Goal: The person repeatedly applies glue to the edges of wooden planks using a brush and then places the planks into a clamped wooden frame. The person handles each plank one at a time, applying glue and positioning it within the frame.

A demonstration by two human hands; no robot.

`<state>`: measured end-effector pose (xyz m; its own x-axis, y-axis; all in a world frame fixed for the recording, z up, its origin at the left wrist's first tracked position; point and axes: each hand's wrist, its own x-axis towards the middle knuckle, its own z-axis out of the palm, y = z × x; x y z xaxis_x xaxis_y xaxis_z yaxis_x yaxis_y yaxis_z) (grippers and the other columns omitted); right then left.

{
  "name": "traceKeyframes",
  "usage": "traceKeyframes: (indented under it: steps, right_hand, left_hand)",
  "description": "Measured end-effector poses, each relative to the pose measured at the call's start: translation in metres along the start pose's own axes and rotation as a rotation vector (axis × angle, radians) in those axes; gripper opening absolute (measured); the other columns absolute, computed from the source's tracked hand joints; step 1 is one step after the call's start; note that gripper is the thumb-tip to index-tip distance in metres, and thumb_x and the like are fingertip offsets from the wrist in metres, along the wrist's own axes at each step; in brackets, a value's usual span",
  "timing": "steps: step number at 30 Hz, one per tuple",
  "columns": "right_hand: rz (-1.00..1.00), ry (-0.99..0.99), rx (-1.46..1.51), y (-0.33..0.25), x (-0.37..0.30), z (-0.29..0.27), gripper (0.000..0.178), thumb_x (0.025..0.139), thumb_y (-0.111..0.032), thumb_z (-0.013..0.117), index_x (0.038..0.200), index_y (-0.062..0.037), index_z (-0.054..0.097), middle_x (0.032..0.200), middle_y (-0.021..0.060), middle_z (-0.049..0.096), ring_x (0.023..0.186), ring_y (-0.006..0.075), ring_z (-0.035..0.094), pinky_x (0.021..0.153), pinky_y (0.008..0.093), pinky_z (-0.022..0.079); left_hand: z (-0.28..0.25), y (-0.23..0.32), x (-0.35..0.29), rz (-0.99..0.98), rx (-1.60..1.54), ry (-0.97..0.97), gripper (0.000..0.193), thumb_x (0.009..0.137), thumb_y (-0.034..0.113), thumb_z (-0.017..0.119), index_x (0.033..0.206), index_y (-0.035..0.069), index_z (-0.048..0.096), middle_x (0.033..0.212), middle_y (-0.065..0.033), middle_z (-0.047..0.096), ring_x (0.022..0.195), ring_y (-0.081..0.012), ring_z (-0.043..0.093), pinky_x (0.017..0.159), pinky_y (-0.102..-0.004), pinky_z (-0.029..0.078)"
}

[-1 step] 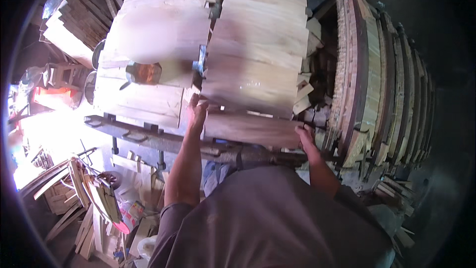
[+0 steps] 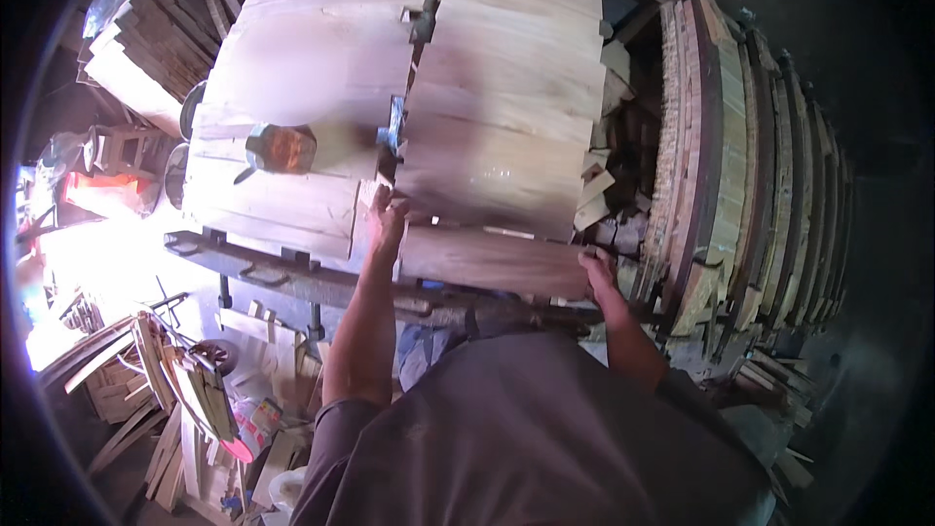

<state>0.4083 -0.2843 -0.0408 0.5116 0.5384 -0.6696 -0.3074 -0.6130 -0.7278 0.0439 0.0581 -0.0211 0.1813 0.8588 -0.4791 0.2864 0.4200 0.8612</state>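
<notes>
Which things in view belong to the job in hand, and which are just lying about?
Job in hand:
Board, left hand at its left end, right hand at its right
Panel just beyond, probably

Apparently lying about:
Offcuts, lower left
Wheel among them
Planks, upper left

The shirt is a dark, dull grey-brown, its plain, softly creased cloth spreading wide over the torso, with a faint pale smudge toward the left side. The left sleeve and right sleeve match it, short and loose, leaving both slim forearms and hands bare
</notes>
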Motion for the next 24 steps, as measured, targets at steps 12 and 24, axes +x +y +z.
traceKeyframes:
  steps: [12, 24]
  right_hand:
    - [0.003, 0.174, -0.066, -0.032, 0.012, 0.02, 0.034, 0.087, -0.017, 0.071, 0.114, 0.0022, 0.065, 0.098, 0.0034, 0.065, 0.091, 0.0134, 0.058, 0.082, 0.0307, 0.048]
    - [-0.948, 0.311, -0.836, -0.323, 0.183, 0.115, 0.057, 0.085, -0.008, 0.069, 0.139, -0.0014, 0.052, 0.141, 0.0211, 0.053, 0.133, 0.0396, 0.047, 0.112, 0.0465, 0.039]
  left_hand:
    - [0.04, 0.027, 0.001, 0.177, 0.681, 0.235, 0.066, 0.083, 0.005, 0.061, 0.146, -0.001, 0.042, 0.131, -0.0273, 0.057, 0.122, -0.039, 0.055, 0.104, -0.0481, 0.043]
    - [0.041, 0.157, 0.285, 0.408, 1.068, 0.451, 0.063, 0.099, 0.043, 0.052, 0.149, 0.007, 0.045, 0.16, -0.022, 0.034, 0.15, -0.0422, 0.023, 0.121, -0.0575, 0.017]
